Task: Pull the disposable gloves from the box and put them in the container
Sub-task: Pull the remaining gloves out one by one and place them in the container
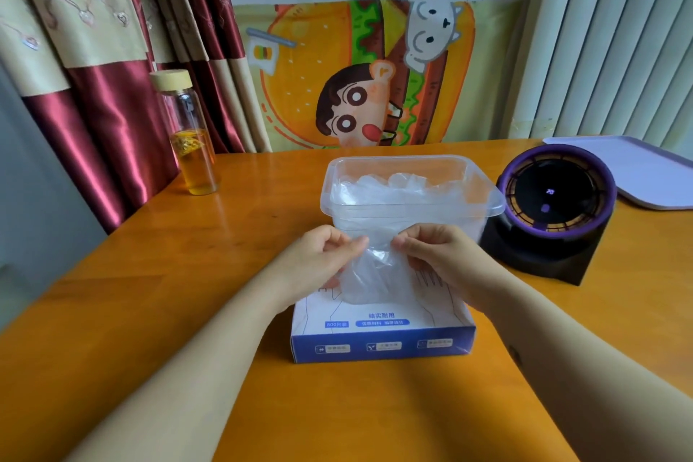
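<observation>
Two bare forearms reach in from the near edge and meet over the box. The left hand [322,255] and the right hand [435,255] sit close together, knuckles up, each pinching the top edge of one disposable glove [375,274] between thumb and curled fingers. The glove hangs down between the two hands as a thin, clear, crinkled film, milky where it folds over itself; its lower end reaches the top of the box [382,334] directly beneath the hands. Whether that end is free of the opening cannot be told. The box is white on top with outline drawings of hands and blue labels, and blue along its near side.

Just beyond the fingertips stands the container [405,223], a clear rectangular tub with a wide rim, holding a loose heap of the same see-through gloves [393,186].

All of this rests on an orange wooden table [187,274]. Past the right hand sits a black and purple round device [555,206], with a pale tray [652,169] beyond it. Far out past the left hand stands a glass bottle [193,146] of amber liquid.
</observation>
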The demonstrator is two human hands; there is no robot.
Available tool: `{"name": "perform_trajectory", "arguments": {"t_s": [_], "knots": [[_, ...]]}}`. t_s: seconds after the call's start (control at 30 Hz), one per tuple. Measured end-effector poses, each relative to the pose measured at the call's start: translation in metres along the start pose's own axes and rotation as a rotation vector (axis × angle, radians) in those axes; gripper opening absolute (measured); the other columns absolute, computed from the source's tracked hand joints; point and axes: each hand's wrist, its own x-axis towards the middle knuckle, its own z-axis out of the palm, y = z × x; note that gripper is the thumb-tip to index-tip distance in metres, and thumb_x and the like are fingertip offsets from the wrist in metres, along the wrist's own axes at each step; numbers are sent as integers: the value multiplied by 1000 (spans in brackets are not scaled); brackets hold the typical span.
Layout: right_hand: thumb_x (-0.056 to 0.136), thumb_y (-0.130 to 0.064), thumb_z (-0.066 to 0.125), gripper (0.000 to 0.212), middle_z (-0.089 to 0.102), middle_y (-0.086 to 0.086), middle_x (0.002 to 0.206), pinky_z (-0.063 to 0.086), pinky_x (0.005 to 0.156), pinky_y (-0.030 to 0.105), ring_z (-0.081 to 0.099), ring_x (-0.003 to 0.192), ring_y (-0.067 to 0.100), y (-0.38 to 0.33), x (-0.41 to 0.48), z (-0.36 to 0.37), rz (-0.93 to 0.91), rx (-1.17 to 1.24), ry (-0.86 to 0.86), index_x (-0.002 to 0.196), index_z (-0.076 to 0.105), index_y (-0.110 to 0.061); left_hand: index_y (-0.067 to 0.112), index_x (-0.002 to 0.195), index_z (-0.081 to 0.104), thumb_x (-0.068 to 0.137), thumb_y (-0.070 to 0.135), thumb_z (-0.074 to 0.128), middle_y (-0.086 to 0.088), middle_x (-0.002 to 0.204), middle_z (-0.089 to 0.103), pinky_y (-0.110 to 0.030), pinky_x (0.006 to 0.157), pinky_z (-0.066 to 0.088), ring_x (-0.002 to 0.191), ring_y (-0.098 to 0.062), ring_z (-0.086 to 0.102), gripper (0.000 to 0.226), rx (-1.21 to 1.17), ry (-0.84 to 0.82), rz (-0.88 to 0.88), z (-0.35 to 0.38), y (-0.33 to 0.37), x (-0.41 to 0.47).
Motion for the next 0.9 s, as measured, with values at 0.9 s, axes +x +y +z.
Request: {"name": "perform_trajectory", "arguments": {"t_s": [0.9], "knots": [[84, -27, 65, 33, 70, 16, 105, 56, 83, 42, 67, 95, 31, 4, -3, 3, 177, 447, -37, 108, 65, -3, 16, 89, 68, 99, 30, 47, -4, 98, 69, -39, 87, 55, 92, -20, 65, 27, 51, -19, -137, 8, 21, 8]]}}
